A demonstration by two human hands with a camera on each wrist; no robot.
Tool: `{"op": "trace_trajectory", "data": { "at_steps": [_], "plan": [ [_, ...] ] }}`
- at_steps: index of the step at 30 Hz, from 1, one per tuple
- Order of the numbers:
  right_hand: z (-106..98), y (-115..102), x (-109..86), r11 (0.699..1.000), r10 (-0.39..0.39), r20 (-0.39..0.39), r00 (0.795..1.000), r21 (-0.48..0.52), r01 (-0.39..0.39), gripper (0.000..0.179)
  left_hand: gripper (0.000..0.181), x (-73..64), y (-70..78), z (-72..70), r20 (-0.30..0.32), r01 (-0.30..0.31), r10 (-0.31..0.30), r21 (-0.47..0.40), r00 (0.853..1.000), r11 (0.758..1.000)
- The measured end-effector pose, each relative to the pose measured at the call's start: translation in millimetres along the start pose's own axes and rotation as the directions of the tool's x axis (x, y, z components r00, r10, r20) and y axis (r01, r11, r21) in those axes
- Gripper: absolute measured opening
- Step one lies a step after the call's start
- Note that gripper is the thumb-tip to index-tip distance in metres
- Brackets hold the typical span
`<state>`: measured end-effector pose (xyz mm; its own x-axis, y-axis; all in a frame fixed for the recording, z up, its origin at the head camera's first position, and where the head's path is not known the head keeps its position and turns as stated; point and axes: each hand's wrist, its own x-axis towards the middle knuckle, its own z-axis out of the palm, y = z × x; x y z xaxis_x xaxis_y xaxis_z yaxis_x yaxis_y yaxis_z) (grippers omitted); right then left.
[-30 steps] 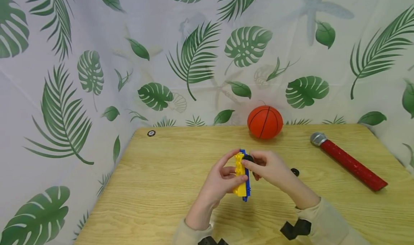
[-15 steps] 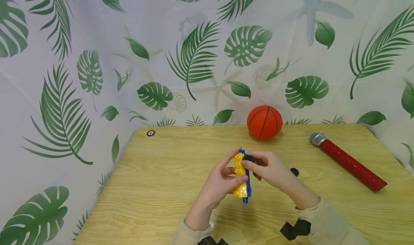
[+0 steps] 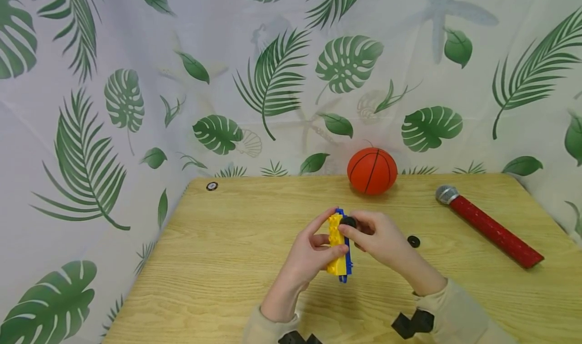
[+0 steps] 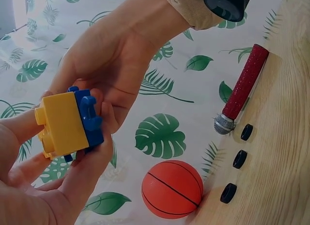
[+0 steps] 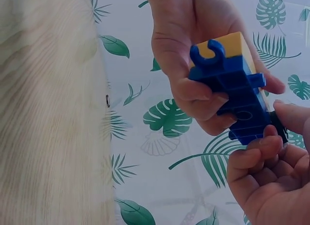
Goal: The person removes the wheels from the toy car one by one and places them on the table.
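Note:
My left hand (image 3: 309, 257) grips a toy car body made of a yellow studded brick (image 4: 63, 123) on a blue wheel base (image 5: 237, 101), held up on end above the table. A blue hook sticks out from one end of the base, and a short blue axle peg from its side. Thumb and fingers of my right hand (image 3: 384, 239) pinch a small black wheel (image 3: 347, 224) against the side of the base near its far end. In the right wrist view, fingertips partly cover this wheel (image 5: 278, 126).
Three loose black wheels, one of them a wheel (image 4: 240, 159) in the middle of the row, lie on the wooden table (image 3: 218, 263). Behind are an orange basketball (image 3: 372, 171) and, rightward, a red microphone (image 3: 493, 228). A round chip (image 3: 212, 186) lies back left.
Both hands keep the same hold. The toy car body has shifted only very slightly, and the wheel stays pinched at its side.

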<state>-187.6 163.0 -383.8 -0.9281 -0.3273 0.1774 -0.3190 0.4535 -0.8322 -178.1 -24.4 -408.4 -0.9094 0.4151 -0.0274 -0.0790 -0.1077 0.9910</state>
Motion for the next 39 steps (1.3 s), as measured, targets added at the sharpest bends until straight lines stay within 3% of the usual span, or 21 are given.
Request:
{"op": "trace_trajectory", "data": {
  "at_steps": [12,18,26,39],
  "plan": [
    [4.5,3.4,-3.1,0.989,-0.051,-0.102,0.993,-0.146,0.036,0.025,0.066,-0.7,-2.9,4.5,-0.064,0.013,-0.011,0.025,0.998,1.0],
    [7.4,6.8,-3.4,0.975,-0.097,-0.168,0.981,-0.216,0.06,0.032,0.065,0.7,-9.3,7.0,-0.174,-0.023,0.053,0.168,0.983,0.986],
    [-0.1,8.9,-2.9,1.0,0.02,-0.048,0.999,-0.017,-0.02,0.024,0.069,1.5,-10.7,4.4,-0.146,-0.053,0.082,0.188,0.986,0.981],
    [-12.2,12.6,-5.7,0.998,0.005,-0.025,1.0,0.063,-0.003,0.022,0.076,-1.9,-4.9,0.1,-0.13,-0.062,0.079,0.129,0.988,0.99]
  ]
}}
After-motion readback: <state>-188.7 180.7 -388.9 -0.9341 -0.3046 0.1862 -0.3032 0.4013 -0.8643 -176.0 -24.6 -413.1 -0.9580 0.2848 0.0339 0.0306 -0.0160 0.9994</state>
